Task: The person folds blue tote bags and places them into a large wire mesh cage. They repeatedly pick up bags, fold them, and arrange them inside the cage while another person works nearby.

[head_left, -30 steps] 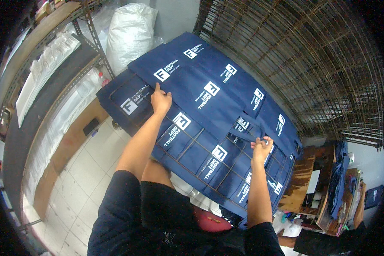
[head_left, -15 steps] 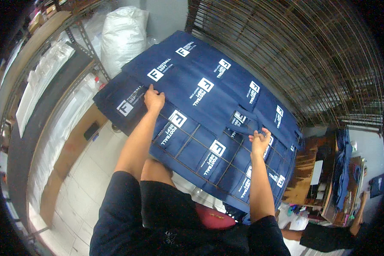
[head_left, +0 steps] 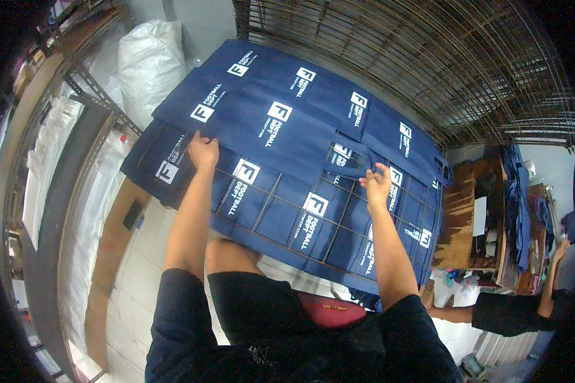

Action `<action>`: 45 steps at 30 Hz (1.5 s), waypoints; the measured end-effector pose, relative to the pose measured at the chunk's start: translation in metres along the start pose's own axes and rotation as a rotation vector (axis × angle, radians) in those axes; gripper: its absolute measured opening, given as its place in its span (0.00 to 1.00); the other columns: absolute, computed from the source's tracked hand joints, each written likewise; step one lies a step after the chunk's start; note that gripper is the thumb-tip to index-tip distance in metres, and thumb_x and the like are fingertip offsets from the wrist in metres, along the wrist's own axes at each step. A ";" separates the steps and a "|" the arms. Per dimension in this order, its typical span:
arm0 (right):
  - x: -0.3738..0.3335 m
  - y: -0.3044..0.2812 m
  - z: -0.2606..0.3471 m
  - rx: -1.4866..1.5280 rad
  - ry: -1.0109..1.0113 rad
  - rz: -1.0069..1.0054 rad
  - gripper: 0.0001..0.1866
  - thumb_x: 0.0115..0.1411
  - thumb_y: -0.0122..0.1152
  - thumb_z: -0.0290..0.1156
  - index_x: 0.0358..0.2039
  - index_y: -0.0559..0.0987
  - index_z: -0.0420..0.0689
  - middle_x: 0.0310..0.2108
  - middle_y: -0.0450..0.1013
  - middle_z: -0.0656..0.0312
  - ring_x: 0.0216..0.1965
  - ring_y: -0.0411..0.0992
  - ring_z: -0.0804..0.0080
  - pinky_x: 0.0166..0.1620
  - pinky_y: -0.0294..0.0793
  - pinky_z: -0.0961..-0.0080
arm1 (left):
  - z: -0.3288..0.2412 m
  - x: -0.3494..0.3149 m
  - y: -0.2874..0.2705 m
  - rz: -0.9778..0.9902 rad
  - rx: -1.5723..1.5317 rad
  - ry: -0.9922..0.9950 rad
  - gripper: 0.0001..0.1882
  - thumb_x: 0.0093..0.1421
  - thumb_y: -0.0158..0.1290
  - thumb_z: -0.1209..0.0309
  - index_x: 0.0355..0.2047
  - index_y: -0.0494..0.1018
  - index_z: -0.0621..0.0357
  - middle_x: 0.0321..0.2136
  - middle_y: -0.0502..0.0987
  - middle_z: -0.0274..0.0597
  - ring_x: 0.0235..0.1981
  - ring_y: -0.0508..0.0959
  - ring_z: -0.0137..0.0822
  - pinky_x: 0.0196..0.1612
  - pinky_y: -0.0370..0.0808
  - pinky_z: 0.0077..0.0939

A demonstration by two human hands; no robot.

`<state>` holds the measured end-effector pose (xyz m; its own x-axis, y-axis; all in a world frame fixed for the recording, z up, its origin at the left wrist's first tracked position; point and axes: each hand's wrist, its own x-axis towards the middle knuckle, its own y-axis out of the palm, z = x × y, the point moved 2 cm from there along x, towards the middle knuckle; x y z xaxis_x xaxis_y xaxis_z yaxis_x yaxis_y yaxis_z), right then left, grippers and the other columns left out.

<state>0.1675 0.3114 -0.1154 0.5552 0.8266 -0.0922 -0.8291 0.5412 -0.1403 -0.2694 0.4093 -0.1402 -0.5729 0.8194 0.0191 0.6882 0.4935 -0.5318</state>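
Observation:
Several flat navy fabric pieces with white printed marks lie spread over a wire rack (head_left: 268, 199) in front of me. One large navy fabric piece (head_left: 236, 118) stretches between my hands. At its near left edge, my left hand (head_left: 203, 153) has its fingers closed on the border. My right hand (head_left: 377, 185) is at the strap-like handle (head_left: 351, 171) on the piece's near right corner, thumb and fingers pinched around it. Through the handle's opening, a printed piece beneath shows. Bare rack wires cross over more navy pieces below the near edge.
Stacked wire racks (head_left: 402, 60) rise behind the work. A white plastic sack (head_left: 150, 70) stands at the far left, beside metal shelving (head_left: 89, 89). At the right are a wooden cabinet (head_left: 457, 220) and another person's arm (head_left: 559, 262). A red seat (head_left: 332, 311) is below me.
The view has shifted, so the rack and both hands appear further left. Both hands stay on the same navy piece. The other person's arm appears higher in the picture.

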 end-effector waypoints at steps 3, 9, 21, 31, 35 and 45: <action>-0.002 0.002 0.000 -0.018 0.017 0.011 0.18 0.59 0.54 0.22 0.49 0.63 0.43 0.24 0.73 0.58 0.24 0.74 0.73 0.26 0.72 0.82 | 0.007 0.007 0.002 0.005 0.016 -0.008 0.12 0.42 0.59 0.70 0.26 0.76 0.67 0.49 0.71 0.56 0.47 0.73 0.53 0.53 0.67 0.38; -0.001 0.003 -0.005 -0.033 0.001 0.022 0.18 0.58 0.53 0.19 0.48 0.64 0.44 0.22 0.70 0.59 0.21 0.74 0.73 0.23 0.71 0.81 | 0.026 0.019 0.011 -0.082 0.113 0.131 0.24 0.43 0.60 0.70 0.41 0.69 0.69 0.35 0.75 0.48 0.40 0.77 0.46 0.50 0.69 0.33; -0.003 0.000 -0.011 -0.036 0.059 0.011 0.24 0.57 0.55 0.21 0.53 0.62 0.46 0.29 0.70 0.56 0.22 0.75 0.73 0.24 0.72 0.81 | 0.033 0.024 0.017 -0.163 0.161 0.159 0.34 0.44 0.59 0.72 0.52 0.64 0.74 0.22 0.79 0.43 0.28 0.79 0.41 0.44 0.71 0.30; -0.043 -0.083 0.006 -0.169 -0.075 -0.057 0.26 0.53 0.64 0.32 0.52 0.68 0.42 0.38 0.73 0.54 0.25 0.75 0.74 0.26 0.73 0.79 | -0.012 -0.058 -0.040 -0.137 -0.363 0.323 0.39 0.50 0.61 0.70 0.60 0.54 0.60 0.39 0.66 0.45 0.41 0.68 0.37 0.48 0.66 0.31; -0.067 -0.198 0.005 -0.183 -0.144 -0.160 0.22 0.55 0.61 0.28 0.51 0.68 0.40 0.25 0.74 0.60 0.23 0.70 0.78 0.28 0.69 0.80 | -0.048 -0.196 -0.084 0.135 -0.505 0.203 0.31 0.56 0.55 0.74 0.59 0.56 0.56 0.40 0.65 0.38 0.41 0.67 0.33 0.52 0.65 0.28; -0.089 -0.485 0.138 -0.587 -0.623 -1.023 0.09 0.57 0.59 0.32 0.35 0.77 0.42 0.24 0.74 0.63 0.27 0.71 0.74 0.32 0.69 0.77 | -0.033 -0.376 -0.105 0.597 -0.185 0.327 0.26 0.52 0.57 0.76 0.52 0.64 0.63 0.16 0.61 0.27 0.17 0.59 0.19 0.22 0.57 0.13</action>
<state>0.5113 -0.0030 0.0969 0.6532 0.1085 0.7494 0.1781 0.9399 -0.2912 -0.1115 0.0594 -0.0636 0.0695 0.9969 0.0375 0.9244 -0.0502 -0.3780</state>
